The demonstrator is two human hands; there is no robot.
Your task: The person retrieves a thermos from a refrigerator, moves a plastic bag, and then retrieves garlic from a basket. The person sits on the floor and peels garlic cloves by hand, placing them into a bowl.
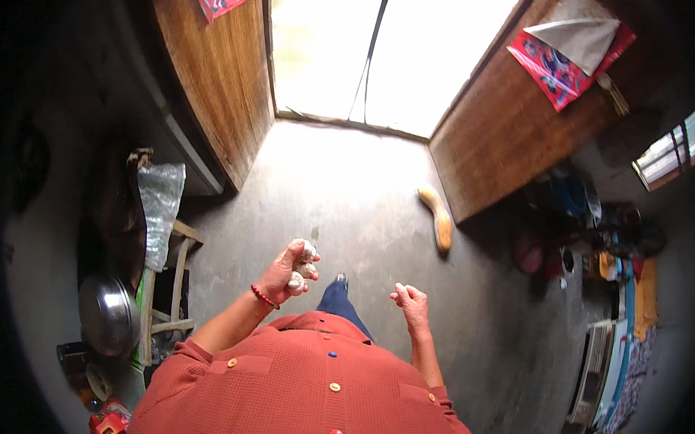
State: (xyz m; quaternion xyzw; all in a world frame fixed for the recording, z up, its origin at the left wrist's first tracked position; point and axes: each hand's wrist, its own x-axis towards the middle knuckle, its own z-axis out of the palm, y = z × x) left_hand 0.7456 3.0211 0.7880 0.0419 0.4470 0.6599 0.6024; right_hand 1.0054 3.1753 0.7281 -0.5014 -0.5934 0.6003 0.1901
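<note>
My left hand (283,272), with a red bead bracelet at the wrist, holds several garlic bulbs (305,269) in front of my body. On the right, my right hand (412,304) is curled in the air above the floor; whether something small is inside its fingers cannot be told. A long, bent tan squash (437,221) lies on the grey floor (370,218), beyond my right hand, near the wooden door panel. One of my feet (342,278), at the end of a dark blue trouser leg, shows between the hands.
Wooden door panels (220,66) (514,137) flank a bright doorway (389,62) ahead. At left are a wooden stool or frame (179,279), a plastic sheet (160,214) and a round metal pot or lid (109,316). Cluttered household items and a pale appliance (600,367) line the right side.
</note>
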